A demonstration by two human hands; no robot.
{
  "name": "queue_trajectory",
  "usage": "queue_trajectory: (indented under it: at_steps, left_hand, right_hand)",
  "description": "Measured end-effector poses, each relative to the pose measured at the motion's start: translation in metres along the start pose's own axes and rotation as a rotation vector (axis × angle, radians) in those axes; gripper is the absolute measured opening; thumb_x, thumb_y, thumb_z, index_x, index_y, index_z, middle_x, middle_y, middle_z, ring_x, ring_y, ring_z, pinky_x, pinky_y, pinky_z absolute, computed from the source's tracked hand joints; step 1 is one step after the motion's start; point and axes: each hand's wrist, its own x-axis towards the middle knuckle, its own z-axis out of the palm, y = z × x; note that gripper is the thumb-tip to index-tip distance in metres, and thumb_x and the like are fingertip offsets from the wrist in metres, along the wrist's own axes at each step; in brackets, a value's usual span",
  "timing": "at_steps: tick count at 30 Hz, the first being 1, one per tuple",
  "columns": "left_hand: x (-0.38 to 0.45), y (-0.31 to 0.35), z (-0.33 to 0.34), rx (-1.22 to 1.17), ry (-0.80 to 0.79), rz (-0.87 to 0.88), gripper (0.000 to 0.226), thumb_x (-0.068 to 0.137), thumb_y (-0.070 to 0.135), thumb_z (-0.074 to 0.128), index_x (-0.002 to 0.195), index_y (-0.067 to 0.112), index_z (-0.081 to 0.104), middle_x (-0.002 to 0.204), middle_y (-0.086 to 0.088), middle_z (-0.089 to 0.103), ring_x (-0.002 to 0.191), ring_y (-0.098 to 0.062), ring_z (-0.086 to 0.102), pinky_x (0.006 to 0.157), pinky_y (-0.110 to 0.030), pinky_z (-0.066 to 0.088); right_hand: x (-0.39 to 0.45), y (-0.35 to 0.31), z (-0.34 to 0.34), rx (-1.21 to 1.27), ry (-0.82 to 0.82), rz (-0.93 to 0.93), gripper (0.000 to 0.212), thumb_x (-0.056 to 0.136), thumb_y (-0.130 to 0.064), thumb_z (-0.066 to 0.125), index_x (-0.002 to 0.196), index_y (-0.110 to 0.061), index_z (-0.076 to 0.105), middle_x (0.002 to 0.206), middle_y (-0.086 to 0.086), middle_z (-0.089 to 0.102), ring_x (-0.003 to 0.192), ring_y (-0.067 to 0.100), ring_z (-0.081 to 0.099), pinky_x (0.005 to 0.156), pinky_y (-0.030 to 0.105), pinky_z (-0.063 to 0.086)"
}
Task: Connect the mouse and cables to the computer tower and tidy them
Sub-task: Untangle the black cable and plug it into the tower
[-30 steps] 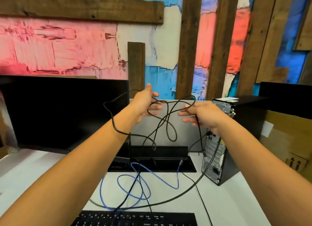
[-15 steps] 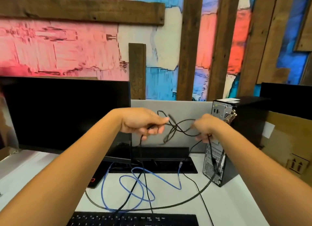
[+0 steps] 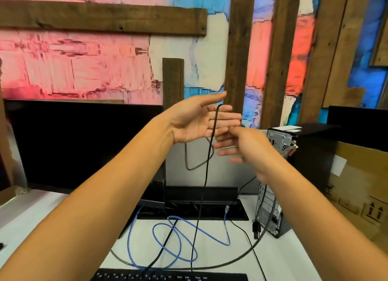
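Note:
My left hand is raised with its palm toward me and fingers straight. A thin black cable is draped over those fingers and hangs down to the desk. My right hand is just right of it and slightly lower, blurred, its fingers stretched out toward the left hand's fingertips and holding nothing I can make out. The black computer tower stands at the right with its rear panel facing me. A blue network cable lies in loops on the white desk. No mouse shows.
A dark monitor stands at the left and a keyboard lies at the front edge. A thick dark cable curves across the desk to the tower. A cable slot opens behind the loops. A cardboard box stands at the right.
Both hands gripped a tangle of black cable before. Now the left hand has risen and spread flat with one strand draped over it, and the right hand has let go of its bundle.

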Motion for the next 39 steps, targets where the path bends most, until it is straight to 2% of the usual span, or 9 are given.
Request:
queue_trajectory:
  at_steps: [5, 8, 10, 13, 16, 20, 31, 35, 39]
  left_hand:
    - [0.015, -0.015, -0.004, -0.079, 0.168, 0.027, 0.043, 0.097, 0.031, 0.056, 0.129, 0.003, 0.050, 0.124, -0.017, 0.067, 0.117, -0.025, 0.065, 0.101, -0.033, 0.050]
    - [0.016, -0.022, -0.007, -0.167, 0.108, 0.048, 0.050, 0.098, 0.035, 0.053, 0.134, 0.001, 0.048, 0.131, -0.017, 0.063, 0.122, -0.027, 0.061, 0.103, -0.038, 0.049]
    - [0.012, -0.021, -0.003, -0.124, 0.049, 0.058, 0.055, 0.096, 0.041, 0.051, 0.134, 0.001, 0.051, 0.131, -0.017, 0.063, 0.122, -0.027, 0.061, 0.105, -0.039, 0.046]
    - [0.007, -0.011, 0.006, 0.060, 0.150, 0.081, 0.031, 0.096, 0.037, 0.054, 0.085, 0.010, 0.065, 0.085, -0.007, 0.074, 0.066, -0.014, 0.070, 0.077, -0.029, 0.058]
    - [-0.010, -0.011, 0.007, 0.278, 0.319, 0.138, 0.045, 0.096, 0.032, 0.057, 0.054, 0.020, 0.046, 0.049, 0.003, 0.050, 0.035, -0.006, 0.033, 0.053, -0.024, 0.043]
    - [-0.038, -0.043, 0.000, 0.333, 0.436, 0.162, 0.043, 0.096, 0.031, 0.057, 0.057, 0.018, 0.047, 0.051, 0.000, 0.051, 0.035, -0.007, 0.029, 0.045, -0.021, 0.038]
    - [-0.058, -0.204, -0.047, 0.734, 0.593, -0.111, 0.051, 0.094, 0.037, 0.061, 0.060, -0.001, 0.061, 0.052, -0.003, 0.068, 0.043, -0.012, 0.050, 0.054, -0.030, 0.052]
    - [-0.054, -0.243, -0.053, 0.905, 0.688, -0.262, 0.044, 0.094, 0.036, 0.056, 0.060, 0.009, 0.059, 0.059, 0.001, 0.072, 0.043, -0.003, 0.055, 0.057, -0.027, 0.052]
    - [-0.054, -0.244, -0.054, 1.039, 0.524, -0.461, 0.044, 0.095, 0.039, 0.050, 0.066, 0.014, 0.071, 0.068, 0.003, 0.073, 0.065, -0.010, 0.064, 0.074, -0.026, 0.054]
  right_hand:
    - [-0.011, 0.029, 0.013, 0.271, -0.072, 0.031, 0.036, 0.098, -0.045, 0.049, 0.109, -0.018, 0.069, 0.085, -0.006, 0.069, 0.085, 0.013, 0.063, 0.086, 0.032, 0.042]
    - [-0.008, 0.035, 0.018, 0.137, 0.045, -0.025, 0.039, 0.093, -0.045, 0.060, 0.126, -0.023, 0.059, 0.116, -0.007, 0.065, 0.106, 0.008, 0.060, 0.097, 0.031, 0.045]
    - [-0.009, 0.035, 0.022, 0.257, -0.064, 0.020, 0.037, 0.095, -0.049, 0.054, 0.124, -0.026, 0.057, 0.124, -0.002, 0.066, 0.113, 0.013, 0.062, 0.103, 0.040, 0.045]
    - [-0.009, 0.040, 0.029, 0.620, -0.308, 0.106, 0.044, 0.101, -0.049, 0.036, 0.125, -0.022, 0.061, 0.121, 0.005, 0.071, 0.116, 0.023, 0.064, 0.102, 0.045, 0.042]
    - [0.007, 0.046, 0.022, 0.780, -0.234, 0.182, 0.031, 0.097, -0.033, 0.043, 0.114, -0.015, 0.061, 0.122, 0.008, 0.070, 0.115, 0.026, 0.065, 0.096, 0.043, 0.044]
    - [0.029, 0.045, 0.001, 0.805, -0.189, 0.299, 0.032, 0.090, -0.039, 0.052, 0.109, -0.014, 0.060, 0.108, 0.005, 0.073, 0.094, 0.021, 0.069, 0.077, 0.034, 0.047]
    - [0.067, -0.026, -0.029, -0.131, -0.030, 0.255, 0.027, 0.101, -0.023, 0.047, 0.086, -0.014, 0.068, 0.072, -0.001, 0.075, 0.067, 0.011, 0.069, 0.062, 0.025, 0.046]
    - [0.097, -0.055, -0.036, 0.004, 0.206, 0.052, 0.029, 0.103, -0.021, 0.041, 0.082, -0.017, 0.060, 0.065, -0.004, 0.070, 0.058, 0.008, 0.056, 0.052, 0.019, 0.040]
    - [0.108, -0.041, -0.021, 0.183, 0.284, 0.021, 0.021, 0.104, -0.022, 0.039, 0.092, -0.017, 0.056, 0.074, -0.005, 0.068, 0.049, 0.003, 0.062, 0.046, 0.015, 0.040]
